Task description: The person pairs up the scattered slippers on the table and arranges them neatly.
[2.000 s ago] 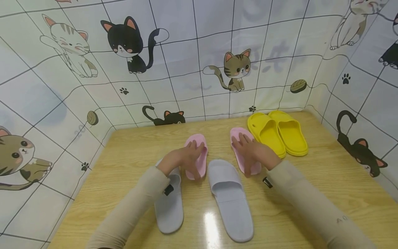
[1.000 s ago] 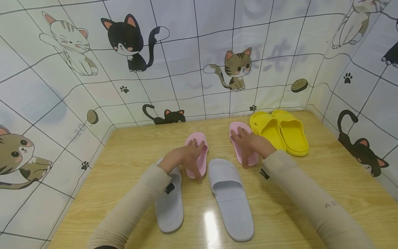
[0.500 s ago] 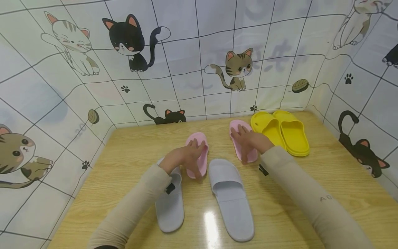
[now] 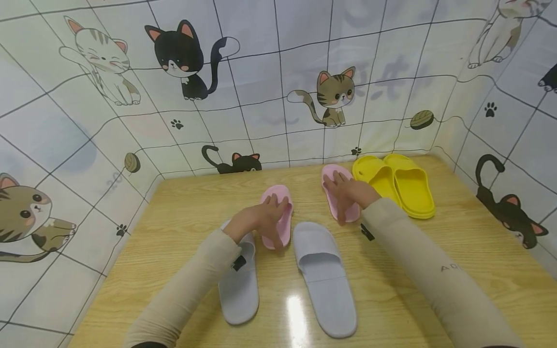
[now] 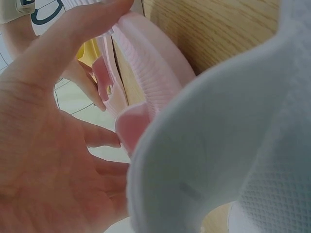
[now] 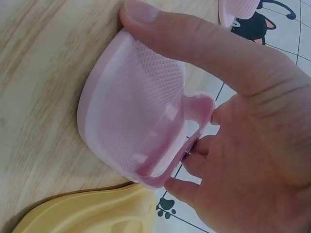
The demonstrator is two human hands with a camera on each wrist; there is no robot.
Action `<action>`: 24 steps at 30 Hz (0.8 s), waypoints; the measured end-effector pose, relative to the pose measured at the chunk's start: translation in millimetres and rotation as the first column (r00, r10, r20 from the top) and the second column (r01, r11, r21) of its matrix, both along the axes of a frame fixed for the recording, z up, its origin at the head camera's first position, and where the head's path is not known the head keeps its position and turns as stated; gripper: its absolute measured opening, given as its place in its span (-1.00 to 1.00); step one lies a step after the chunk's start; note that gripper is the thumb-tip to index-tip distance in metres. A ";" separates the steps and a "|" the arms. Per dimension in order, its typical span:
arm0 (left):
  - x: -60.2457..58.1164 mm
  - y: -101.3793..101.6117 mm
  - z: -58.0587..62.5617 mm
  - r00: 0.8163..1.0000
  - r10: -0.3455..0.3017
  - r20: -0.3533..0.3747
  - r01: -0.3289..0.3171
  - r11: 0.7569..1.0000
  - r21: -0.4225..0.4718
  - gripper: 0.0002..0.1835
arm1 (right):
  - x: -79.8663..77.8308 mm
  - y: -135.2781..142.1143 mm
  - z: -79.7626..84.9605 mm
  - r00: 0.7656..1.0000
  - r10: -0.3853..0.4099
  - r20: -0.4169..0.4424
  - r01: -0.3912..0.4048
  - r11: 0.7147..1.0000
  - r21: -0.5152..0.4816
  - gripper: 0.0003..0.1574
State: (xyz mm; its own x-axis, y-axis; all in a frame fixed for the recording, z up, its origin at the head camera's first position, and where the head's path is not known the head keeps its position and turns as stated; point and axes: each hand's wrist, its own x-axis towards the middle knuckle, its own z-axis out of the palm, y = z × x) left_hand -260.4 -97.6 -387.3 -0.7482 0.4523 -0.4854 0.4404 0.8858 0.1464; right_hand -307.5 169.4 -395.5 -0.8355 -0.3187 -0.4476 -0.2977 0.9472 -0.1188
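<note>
My left hand (image 4: 265,220) spans the left pink slipper (image 4: 277,191), thumb at its near end and fingertips at its strap. The left wrist view shows the pink slipper's ribbed edge (image 5: 160,77) behind a light grey slipper (image 5: 194,126). Farther back, my right hand (image 4: 348,192) holds the other pink slipper (image 4: 332,170) the same way. In the right wrist view its thumb presses on the edge of the pink slipper (image 6: 136,107), and several fingertips touch the strap. Both pink slippers lie on the wooden tabletop (image 4: 204,203), partly covered by the hands.
A pair of yellow slippers (image 4: 415,188) stands at the back right, close beside my right hand. Two larger light grey slippers (image 4: 328,290) lie nearer me, one partly under my left wrist. Cat-patterned cloth walls (image 4: 270,96) border the tabletop at the back and sides.
My right hand has slid its pink slipper away from me, toward the back wall and alongside the yellow pair. The left hand and its slipper have stayed in place.
</note>
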 end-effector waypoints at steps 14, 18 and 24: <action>-7.1 0.1 2.8 0.999 -0.035 0.019 0.036 0.999 -0.015 0.56 | -6.5 1.3 3.5 1.000 -0.012 0.013 0.013 1.000 -0.009 0.75; -12.2 0.6 1.2 0.999 -0.036 0.020 0.037 0.999 -0.014 0.55 | -7.0 1.5 3.1 1.000 0.011 -0.007 -0.011 1.000 0.006 0.75; -18.1 1.8 0.6 0.999 -0.039 0.018 0.039 0.999 -0.023 0.54 | -9.1 0.9 -0.5 1.000 0.008 -0.018 -0.008 1.000 -0.001 0.75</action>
